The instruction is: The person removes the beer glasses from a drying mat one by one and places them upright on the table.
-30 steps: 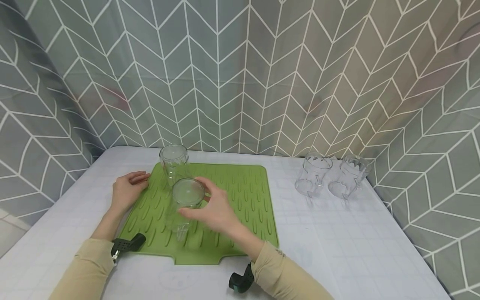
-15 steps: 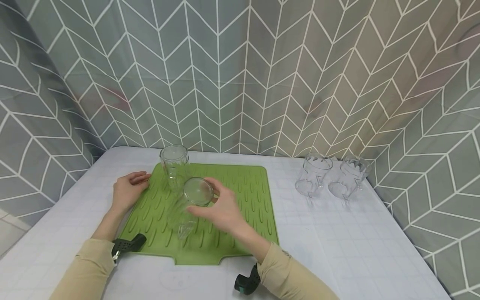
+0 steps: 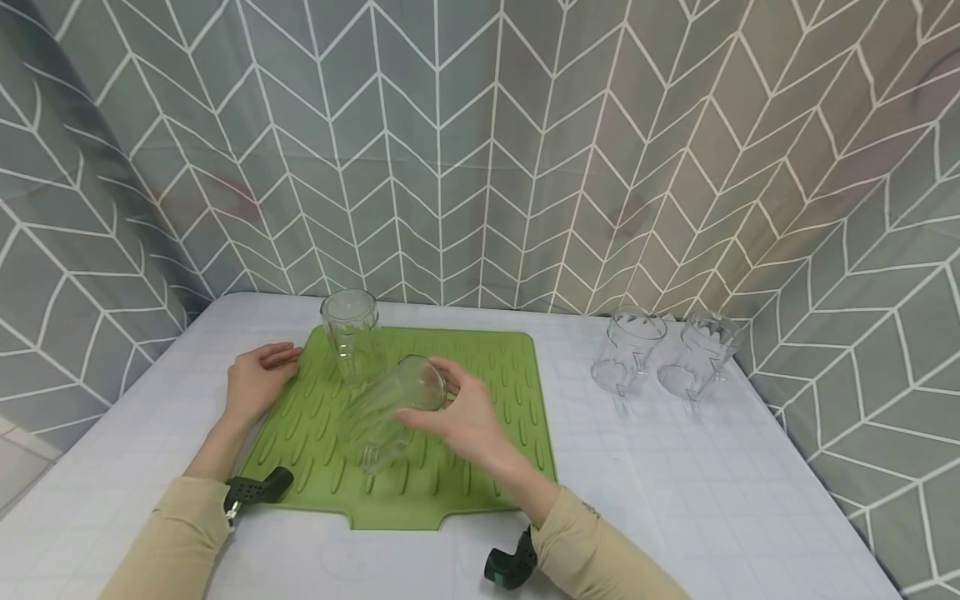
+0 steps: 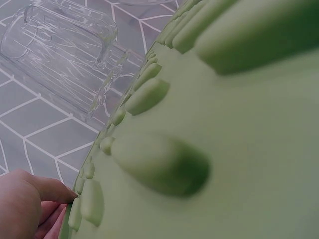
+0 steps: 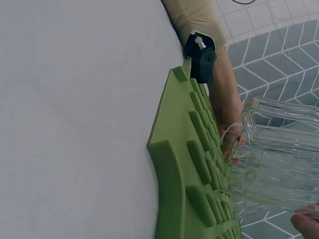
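A clear glass mug (image 3: 392, 404) (image 5: 279, 159) hangs tilted over or on the green ridged mat (image 3: 480, 467) (image 5: 172, 169); contact between them cannot be told. My right hand (image 3: 465, 417) (image 5: 306, 224) grips its upper end, thumb on the near side, fingers behind. The mug's other end points down and left, its handle toward the front. My left hand (image 3: 258, 379) (image 4: 30, 204) rests at the mat's left edge, its fingertips touching that edge. Just behind the held mug, another glass mug (image 3: 352, 337) (image 4: 62, 55) stands at the mat's back left.
Two more clear mugs, one (image 3: 626, 354) beside the other (image 3: 693, 358), stand on the white-covered table (image 3: 637, 500) at the back right. Behind and on both sides hangs a grey curtain (image 3: 465, 167) with white chevron lines.
My right hand has moved to the right with the upper end of the mug, which now leans over more. The left hand and the other mugs have stayed in place.
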A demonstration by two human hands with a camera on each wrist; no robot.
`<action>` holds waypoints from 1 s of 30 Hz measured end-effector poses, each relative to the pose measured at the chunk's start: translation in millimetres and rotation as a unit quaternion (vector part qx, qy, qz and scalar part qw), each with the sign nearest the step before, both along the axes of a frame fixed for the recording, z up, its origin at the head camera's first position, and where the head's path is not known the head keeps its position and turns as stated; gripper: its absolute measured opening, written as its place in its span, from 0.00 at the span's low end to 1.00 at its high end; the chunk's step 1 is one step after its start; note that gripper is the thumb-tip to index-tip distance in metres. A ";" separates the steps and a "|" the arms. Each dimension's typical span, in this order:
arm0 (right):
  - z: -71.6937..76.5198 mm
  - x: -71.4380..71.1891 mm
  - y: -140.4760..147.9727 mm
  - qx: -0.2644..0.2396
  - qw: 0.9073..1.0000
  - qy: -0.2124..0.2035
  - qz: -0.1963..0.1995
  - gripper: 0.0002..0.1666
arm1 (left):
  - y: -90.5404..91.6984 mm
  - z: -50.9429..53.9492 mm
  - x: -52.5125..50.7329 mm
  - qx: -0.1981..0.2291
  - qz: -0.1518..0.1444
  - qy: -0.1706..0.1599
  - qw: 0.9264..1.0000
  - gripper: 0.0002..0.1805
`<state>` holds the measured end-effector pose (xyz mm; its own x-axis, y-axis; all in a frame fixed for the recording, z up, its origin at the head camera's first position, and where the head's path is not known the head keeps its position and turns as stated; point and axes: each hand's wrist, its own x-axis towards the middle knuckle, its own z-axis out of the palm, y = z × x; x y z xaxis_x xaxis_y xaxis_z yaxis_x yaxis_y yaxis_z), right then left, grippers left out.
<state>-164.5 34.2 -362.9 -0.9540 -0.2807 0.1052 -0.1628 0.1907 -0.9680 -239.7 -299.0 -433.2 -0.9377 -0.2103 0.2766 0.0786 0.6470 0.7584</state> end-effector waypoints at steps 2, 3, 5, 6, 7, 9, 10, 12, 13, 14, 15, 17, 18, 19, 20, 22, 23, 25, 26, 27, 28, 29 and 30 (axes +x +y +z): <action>-0.4 0.2 2.4 0.001 1.000 -0.004 -0.002 0.48 | 0.2 0.5 0.9 -0.002 0.000 0.000 1.000 0.23; -0.6 0.4 3.7 0.003 1.000 -0.005 -0.003 0.48 | 0.3 0.7 1.4 -0.004 0.001 0.001 1.000 0.23; -1.1 0.3 6.2 0.005 1.000 -0.012 -0.006 0.48 | 0.8 1.2 2.3 -0.009 0.003 0.001 1.000 0.23; -1.5 0.1 7.6 0.006 1.000 -0.017 -0.007 0.49 | 1.0 1.2 2.6 -0.011 0.003 0.002 1.000 0.23; -1.8 -0.1 9.1 0.007 1.000 -0.021 -0.009 0.49 | 1.4 1.5 3.1 -0.013 0.003 0.002 1.000 0.22; -2.7 -0.4 12.3 0.005 1.000 -0.029 -0.011 0.50 | 1.7 1.5 3.3 -0.013 0.003 0.002 1.000 0.22; -3.0 -0.6 13.9 0.005 0.999 -0.031 -0.013 0.50 | 1.6 1.5 3.2 -0.013 0.003 0.002 1.000 0.22; -3.6 -0.7 17.4 0.005 0.999 -0.038 -0.015 0.51 | 1.6 1.1 2.8 -0.012 0.001 0.004 1.000 0.22; -3.6 -0.6 19.2 0.003 0.999 -0.041 -0.014 0.51 | 1.6 1.3 2.8 -0.011 0.000 0.004 1.000 0.22; -3.7 -0.4 20.9 0.001 0.999 -0.044 -0.012 0.51 | 1.5 1.4 2.7 -0.010 0.000 0.005 1.000 0.22; -3.8 -0.3 22.6 0.000 0.999 -0.046 -0.010 0.51 | 1.6 1.5 2.8 -0.010 0.000 0.005 1.000 0.22; -3.7 0.5 25.9 -0.005 0.999 -0.053 -0.005 0.49 | 1.4 1.7 2.5 -0.009 0.002 0.005 1.000 0.22; -3.9 0.6 27.4 -0.005 0.999 -0.054 -0.002 0.48 | 1.4 1.9 2.4 -0.010 0.003 0.005 1.000 0.22; -4.0 0.9 28.8 -0.005 0.998 -0.055 -0.001 0.48 | 1.5 2.0 2.2 -0.010 0.003 0.004 1.000 0.22; -4.4 1.1 30.3 -0.005 0.998 -0.056 0.001 0.47 | 1.7 2.0 2.2 -0.008 0.003 0.005 1.000 0.22; -5.5 1.6 33.3 -0.005 0.998 -0.059 0.003 0.46 | 1.7 1.7 1.6 -0.007 0.002 0.004 1.000 0.22; -6.3 1.5 34.7 -0.005 0.998 -0.059 0.004 0.46 | 1.7 1.7 1.4 -0.006 0.002 0.004 1.000 0.22; -9.2 1.1 37.6 -0.005 0.998 -0.060 0.005 0.46 | 1.9 2.1 1.6 -0.003 0.000 0.002 1.000 0.22; -10.8 1.0 39.1 -0.005 0.998 -0.061 0.006 0.47 | 1.9 2.3 1.7 -0.001 -0.001 0.001 1.000 0.22; -12.3 0.9 40.3 -0.005 0.998 -0.063 0.006 0.48 | 1.7 2.6 1.7 -0.002 0.001 0.000 1.000 0.22; -13.7 0.7 41.4 -0.003 0.998 -0.065 0.007 0.48 | 1.7 2.7 1.9 -0.002 0.001 -0.001 1.000 0.22; -15.0 0.6 42.5 -0.001 0.998 -0.066 0.006 0.49 | 1.6 2.7 2.1 -0.002 0.001 -0.002 1.000 0.22; -16.1 0.8 43.4 0.001 0.998 -0.068 0.006 0.50 | 1.6 2.8 2.3 -0.001 0.001 -0.003 1.000 0.23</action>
